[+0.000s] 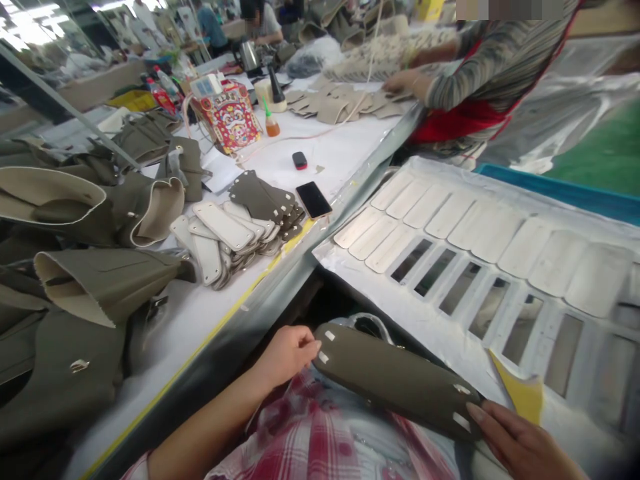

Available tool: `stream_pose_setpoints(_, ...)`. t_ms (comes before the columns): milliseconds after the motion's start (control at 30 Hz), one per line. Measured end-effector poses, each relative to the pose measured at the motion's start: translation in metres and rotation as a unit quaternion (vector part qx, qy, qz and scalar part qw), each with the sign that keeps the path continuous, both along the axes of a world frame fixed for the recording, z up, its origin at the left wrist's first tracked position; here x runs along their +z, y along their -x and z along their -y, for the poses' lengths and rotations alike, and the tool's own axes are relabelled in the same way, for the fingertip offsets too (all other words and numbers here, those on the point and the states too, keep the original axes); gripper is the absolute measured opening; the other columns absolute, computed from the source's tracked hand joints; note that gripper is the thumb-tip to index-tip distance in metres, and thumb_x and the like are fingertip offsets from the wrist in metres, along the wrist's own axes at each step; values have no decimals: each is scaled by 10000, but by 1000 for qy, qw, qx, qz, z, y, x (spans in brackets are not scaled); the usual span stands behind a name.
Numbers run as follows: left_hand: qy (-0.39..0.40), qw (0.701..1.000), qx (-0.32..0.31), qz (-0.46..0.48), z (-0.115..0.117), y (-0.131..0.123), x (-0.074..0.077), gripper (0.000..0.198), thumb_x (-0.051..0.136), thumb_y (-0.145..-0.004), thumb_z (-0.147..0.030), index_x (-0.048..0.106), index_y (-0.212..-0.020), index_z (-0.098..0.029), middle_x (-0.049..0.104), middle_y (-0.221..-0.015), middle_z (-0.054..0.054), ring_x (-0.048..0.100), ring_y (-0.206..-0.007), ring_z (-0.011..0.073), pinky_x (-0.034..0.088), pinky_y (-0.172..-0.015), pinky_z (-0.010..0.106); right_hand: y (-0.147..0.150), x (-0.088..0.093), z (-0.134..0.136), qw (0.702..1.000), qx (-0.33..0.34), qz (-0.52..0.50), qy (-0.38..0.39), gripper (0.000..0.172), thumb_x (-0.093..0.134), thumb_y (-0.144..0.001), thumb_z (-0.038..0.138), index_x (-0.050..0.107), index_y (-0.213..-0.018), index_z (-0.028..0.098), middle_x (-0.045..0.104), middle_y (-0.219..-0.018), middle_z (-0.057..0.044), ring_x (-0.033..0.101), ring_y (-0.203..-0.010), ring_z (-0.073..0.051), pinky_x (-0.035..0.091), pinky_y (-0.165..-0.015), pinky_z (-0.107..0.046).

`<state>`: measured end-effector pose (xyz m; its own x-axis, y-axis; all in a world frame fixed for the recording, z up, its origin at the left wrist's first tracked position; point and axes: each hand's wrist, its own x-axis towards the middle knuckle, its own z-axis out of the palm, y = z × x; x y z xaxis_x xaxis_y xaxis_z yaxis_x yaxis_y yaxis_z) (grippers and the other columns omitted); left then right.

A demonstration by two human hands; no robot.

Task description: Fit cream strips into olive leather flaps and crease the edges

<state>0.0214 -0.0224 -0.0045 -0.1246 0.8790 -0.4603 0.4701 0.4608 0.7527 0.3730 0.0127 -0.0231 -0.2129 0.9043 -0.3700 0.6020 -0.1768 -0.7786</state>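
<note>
A long olive-grey panel (395, 377) with rounded ends lies across my lap, with small white tabs and metal bits near both ends. At its left end, my left hand (290, 353) pinches the edge between thumb and fingers. My right hand (513, 433) grips the other end, thumb on the upper face. Behind the panel, a clear curved strip (373, 323) shows in part. On the table to the left are piled pale oblong pieces (223, 227) and dark pieces with white tabs (263, 195).
Olive bag bodies (95, 280) crowd the left table. A phone (313, 200) lies near its edge. At the right stands a board (425, 303) with rows of pale pieces and slots, a yellow piece (523, 393) at its near side. Across the table, a person in striped sleeves (465, 80) handles material.
</note>
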Motion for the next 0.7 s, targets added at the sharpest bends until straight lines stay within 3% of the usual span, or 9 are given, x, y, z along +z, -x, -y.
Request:
stream_pose_setpoints(133, 25, 998, -35, -40, 3, -4, 6, 312, 477, -796, -417, 494, -591, -183, 502, -457, -47, 420, -406, 97, 313, -455, 210, -1, 18, 3, 997, 22, 63, 45, 378, 480, -778, 510, 417, -524, 237, 402, -481, -11, 387, -440, -155, 324, -414, -318)
stream_pose_setpoints(267, 31, 985, -114, -122, 0, 2, -4, 351, 473, -797, -485, 493, -613, -187, 494, -495, -44, 468, -495, 116, 330, -501, 211, -3, 26, 0, 992, 41, 96, 67, 369, 418, -824, 458, 402, -558, 203, 420, -510, 19, 375, -481, -110, 299, -465, -270)
stream_pose_setpoints(333, 18, 974, -138, -179, -2, 5, -7, 318, 485, -786, -493, 501, -672, -196, 513, -540, -42, 502, -538, 129, 363, -528, 218, -5, 26, -1, 991, 40, 109, 62, 362, 418, -824, 434, 409, -555, 191, 424, -522, 26, 376, -497, -98, 292, -482, -255)
stream_pose_setpoints(433, -51, 950, -153, -268, -5, 1, 1, 250, 517, -772, -432, 515, -881, -207, 593, -740, -6, 582, -684, 177, 459, -635, 272, -7, 25, -1, 990, 54, 122, 52, 356, 419, -828, 409, 403, -554, 182, 419, -528, 34, 368, -509, -89, 278, -501, -248)
stream_pose_setpoints(500, -137, 927, -189, -292, -10, -13, 10, 243, 491, -787, -318, 496, -1000, -200, 596, -981, 46, 585, -913, 222, 471, -826, 356, -10, 22, -1, 989, 66, 119, 51, 349, 417, -833, 400, 401, -562, 180, 421, -532, 36, 367, -508, -85, 269, -503, -248)
stream_pose_setpoints(600, -232, 891, -289, -262, -21, -53, 18, 296, 431, -808, -212, 480, -1101, -206, 509, -1220, 67, 475, -1153, 231, 370, -1014, 417, -13, 20, -1, 990, 74, 104, 57, 358, 414, -838, 409, 400, -565, 178, 413, -534, 38, 362, -508, -82, 263, -499, -246)
stream_pose_setpoints(700, -270, 854, -394, -205, -32, -106, 12, 567, 542, -787, -369, 359, -1290, -181, 424, -1343, 107, 384, -1246, 257, 324, -1051, 442, -15, 19, -1, 991, 69, 97, 69, 370, 412, -836, 420, 401, -556, 178, 404, -519, 40, 351, -497, -81, 258, -491, -244)
